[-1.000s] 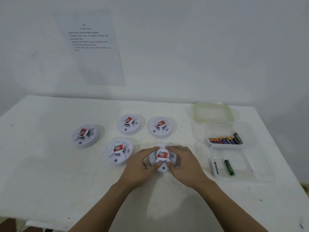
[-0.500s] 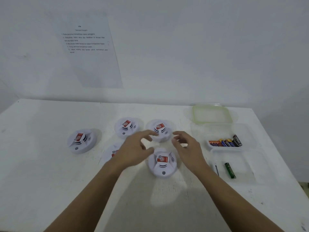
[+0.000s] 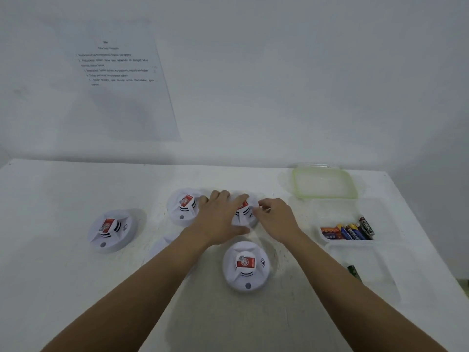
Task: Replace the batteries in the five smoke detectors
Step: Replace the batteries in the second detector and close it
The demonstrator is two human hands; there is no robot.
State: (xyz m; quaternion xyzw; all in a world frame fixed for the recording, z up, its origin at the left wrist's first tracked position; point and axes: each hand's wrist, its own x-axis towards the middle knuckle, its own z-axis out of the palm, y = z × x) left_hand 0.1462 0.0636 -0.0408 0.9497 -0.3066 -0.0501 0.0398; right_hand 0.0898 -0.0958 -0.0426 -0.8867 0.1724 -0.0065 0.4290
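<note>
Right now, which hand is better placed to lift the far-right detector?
Left, probably: the left hand lies spread over the far-right detector, thumb at its near edge, while the right hand is only beside its right rim.

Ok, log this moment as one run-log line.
left hand: over back-right detector | right hand: at its right edge | grip: unclear | front detector: no hand on it

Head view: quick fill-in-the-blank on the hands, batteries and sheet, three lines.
The left hand and right hand both reach for a smoke detector with a ___ label.
The lone battery in the near container is ___.
The printed sheet hangs on the ___.
Missing: red; green; wall.
</note>
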